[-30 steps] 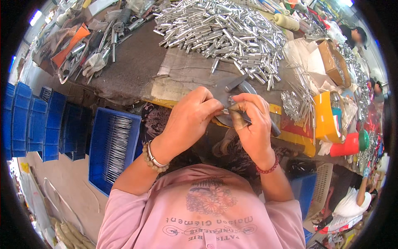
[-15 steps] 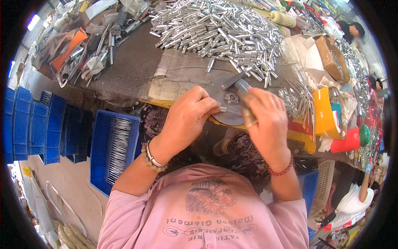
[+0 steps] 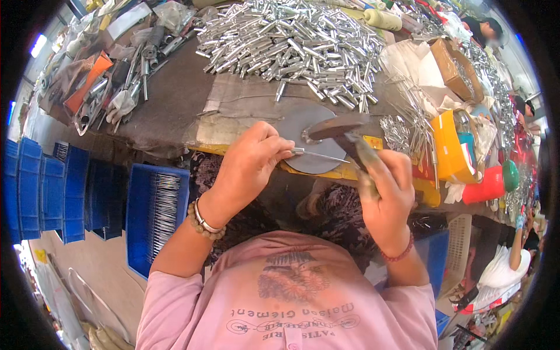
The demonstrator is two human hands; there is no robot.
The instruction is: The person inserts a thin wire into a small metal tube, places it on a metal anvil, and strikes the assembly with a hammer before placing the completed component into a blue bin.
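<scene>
My left hand point(image 3: 248, 166) pinches a thin shiny metal rod point(image 3: 326, 156) by its thicker silver end, and the thin length points right across the front of a round grey plate point(image 3: 294, 121). My right hand point(image 3: 388, 195) is wrapped round the handle of a hammer point(image 3: 338, 126), whose dark head hangs over the plate. A small metal piece in the middle of the plate is mostly hidden behind the hammer head. Whether the rod touches the plate I cannot tell.
Beyond the plate lies a heap of short silver tubes point(image 3: 291, 52). Thin rods point(image 3: 417, 116), a yellow box point(image 3: 450, 146) and a red container point(image 3: 483, 185) stand at the right. Tools and plastic bags fill the far left. A blue crate point(image 3: 134, 233) of metal rods sits below the bench's left.
My right hand has drawn back toward me with the hammer, and the hammer head has swung round. More of the rod shows now. The whole view has shifted slightly.
</scene>
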